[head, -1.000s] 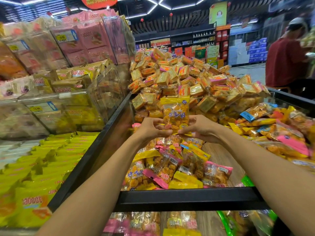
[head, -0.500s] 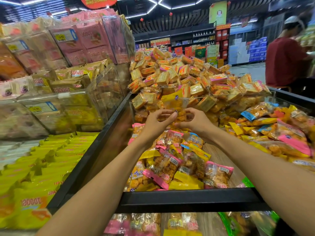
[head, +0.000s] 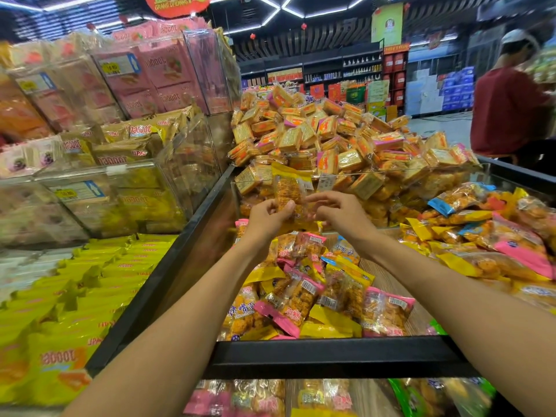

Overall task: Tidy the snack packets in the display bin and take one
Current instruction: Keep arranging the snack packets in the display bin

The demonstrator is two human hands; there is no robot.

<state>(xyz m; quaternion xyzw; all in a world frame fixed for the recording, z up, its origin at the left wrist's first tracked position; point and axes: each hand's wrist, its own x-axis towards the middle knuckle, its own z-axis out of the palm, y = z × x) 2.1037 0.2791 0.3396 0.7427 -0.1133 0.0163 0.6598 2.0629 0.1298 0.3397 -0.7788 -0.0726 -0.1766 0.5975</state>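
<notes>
Your left hand (head: 267, 216) pinches the packet (head: 290, 188) upright above the bin (head: 331, 353); right hand (head: 337, 213) fingers hang loose beside it. It looks light, crinkly, slippery: grip the sealed edge.

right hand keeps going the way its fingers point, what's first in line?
The right hand points left, toward the yellow-topped snack packet held up by the left hand. That packet comes first, though depth is unclear.

Person, two forearms: both bare from elbow to wrist, no sleeve in view. Left hand (head: 267, 219) and right hand (head: 340, 216): unadorned, ungloved.
</notes>
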